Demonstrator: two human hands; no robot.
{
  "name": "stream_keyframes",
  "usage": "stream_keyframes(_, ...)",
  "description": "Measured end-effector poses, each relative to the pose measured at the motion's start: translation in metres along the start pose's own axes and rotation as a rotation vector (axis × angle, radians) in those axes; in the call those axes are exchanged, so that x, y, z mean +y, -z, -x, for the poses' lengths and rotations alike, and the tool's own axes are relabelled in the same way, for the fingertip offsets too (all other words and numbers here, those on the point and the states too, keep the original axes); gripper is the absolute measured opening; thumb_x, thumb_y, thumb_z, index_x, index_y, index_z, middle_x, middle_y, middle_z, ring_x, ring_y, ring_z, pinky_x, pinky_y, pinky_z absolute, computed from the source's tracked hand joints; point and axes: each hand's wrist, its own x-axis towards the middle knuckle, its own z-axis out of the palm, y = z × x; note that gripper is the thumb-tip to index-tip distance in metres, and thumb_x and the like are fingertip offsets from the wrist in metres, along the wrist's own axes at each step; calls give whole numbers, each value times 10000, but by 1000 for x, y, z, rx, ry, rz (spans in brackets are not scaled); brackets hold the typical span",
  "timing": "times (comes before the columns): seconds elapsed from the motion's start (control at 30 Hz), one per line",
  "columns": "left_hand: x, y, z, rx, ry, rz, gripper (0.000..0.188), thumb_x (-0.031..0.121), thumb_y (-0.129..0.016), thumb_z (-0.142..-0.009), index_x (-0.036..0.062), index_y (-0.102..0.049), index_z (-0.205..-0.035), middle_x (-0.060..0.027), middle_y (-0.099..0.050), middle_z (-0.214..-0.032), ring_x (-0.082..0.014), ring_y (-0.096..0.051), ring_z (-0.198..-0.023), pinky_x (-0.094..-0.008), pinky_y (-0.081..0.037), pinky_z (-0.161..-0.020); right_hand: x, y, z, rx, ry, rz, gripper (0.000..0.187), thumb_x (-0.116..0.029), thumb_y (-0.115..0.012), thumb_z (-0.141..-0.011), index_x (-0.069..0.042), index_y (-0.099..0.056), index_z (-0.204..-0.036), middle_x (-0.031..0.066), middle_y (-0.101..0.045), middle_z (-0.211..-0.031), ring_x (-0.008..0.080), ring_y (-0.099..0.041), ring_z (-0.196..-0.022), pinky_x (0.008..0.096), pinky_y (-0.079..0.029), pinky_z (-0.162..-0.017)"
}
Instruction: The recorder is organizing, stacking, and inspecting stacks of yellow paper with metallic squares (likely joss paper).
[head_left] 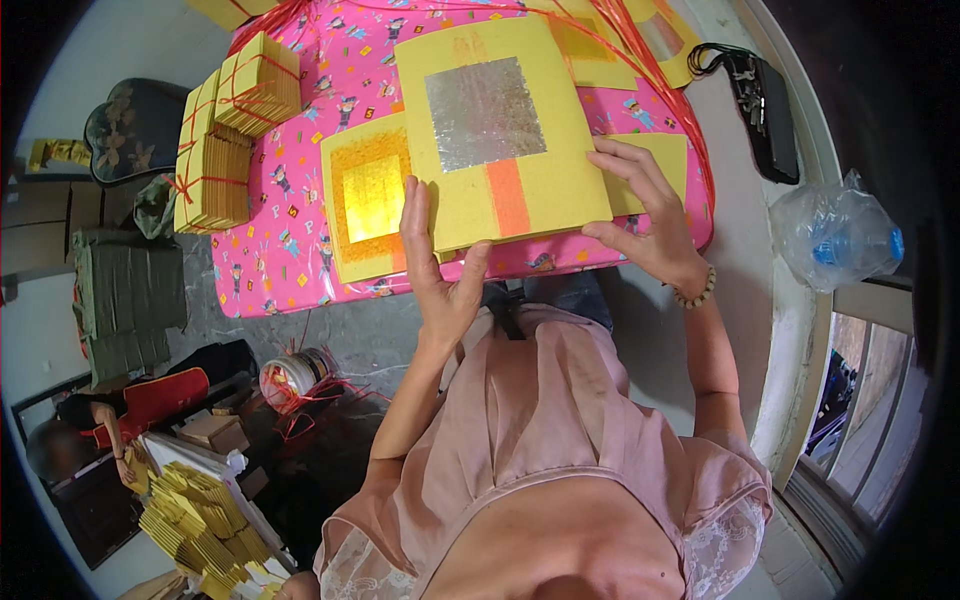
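A thick stack of yellow joss paper, a silver foil square and an orange stripe on its top sheet, lies tilted in front of me on the pink table. My left hand grips its near left corner, fingers along the side and thumb at the near edge. At the near right corner my right hand holds it, fingers on the right side and thumb at the front edge. Just left of it, partly covered, rests a yellow sheet stack with a gold foil square. More yellow paper shows behind my right hand.
Bundles tied with red string stand at the table's left. Red strands trail along its right side. A plastic bag with a blue-capped bottle sits right. On the floor is a bucket of red string. Another person handles yellow paper at lower left.
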Motion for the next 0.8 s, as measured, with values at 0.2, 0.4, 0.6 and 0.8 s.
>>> stream_keyframes(0.2,2,13,-8,9,-155,-200,669,165,-776,-756,36,-484,-1344,-197,-396,-1440,-358,-355,-1353,-442,-329,-1081,-1,8,-5,26,134,146,586,-222,-827,-658,-91,-614,-1189,123,-524,-1309,312,-481,-1247,408,-418,-1013)
stream_keyframes(0.4,3,25,-20,-115,-263,-327,424,178,-814,-677,99,-696,-1076,-117,-581,-1261,-363,-452,-1267,-450,-393,-1027,-1,12,-12,-33,256,182,315,-134,-796,-685,-62,-695,-974,102,-645,-1108,315,-568,-1141,395,-474,-925)
stream_keyframes(0.6,10,29,-27,-128,-259,-341,348,181,-773,-713,79,-708,-1039,-122,-609,-1195,-326,-511,-1177,-436,-405,-1002,-5,11,-25,11,268,153,108,-47,-744,-717,-33,-691,-809,92,-685,-916,270,-643,-926,357,-509,-803)
stream_keyframes(0.8,13,30,-34,-113,-235,-327,297,166,-783,-689,108,-727,-974,-99,-632,-1103,-315,-541,-1089,-410,-441,-929,-7,12,-36,44,276,149,97,-102,-718,-770,-24,-659,-769,55,-661,-776,222,-613,-755,325,-485,-674)
